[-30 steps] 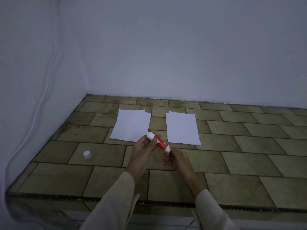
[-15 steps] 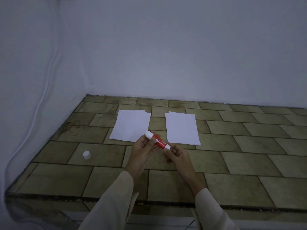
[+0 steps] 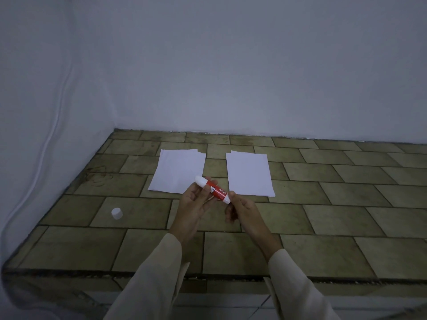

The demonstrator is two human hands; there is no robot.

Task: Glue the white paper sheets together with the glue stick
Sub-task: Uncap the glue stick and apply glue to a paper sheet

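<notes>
Two small stacks of white paper lie side by side on the tiled ledge: the left stack (image 3: 179,170) and the right stack (image 3: 249,173). In front of them I hold a red and white glue stick (image 3: 213,190), tilted with its white glue end up and to the left. My left hand (image 3: 195,203) grips its red middle. My right hand (image 3: 240,207) pinches the white base at its lower right end. The stick's white cap (image 3: 116,213) lies on the tiles to the left, apart from both hands.
The tiled ledge (image 3: 323,204) meets white walls at the back and at the left. Its front edge (image 3: 208,277) drops off near my sleeves. A white cable (image 3: 49,135) runs down the left wall.
Both hands with the glue stick have drifted slightly up and away from me. My right fingers have shifted on the stick's base. Papers and cap have not moved.
</notes>
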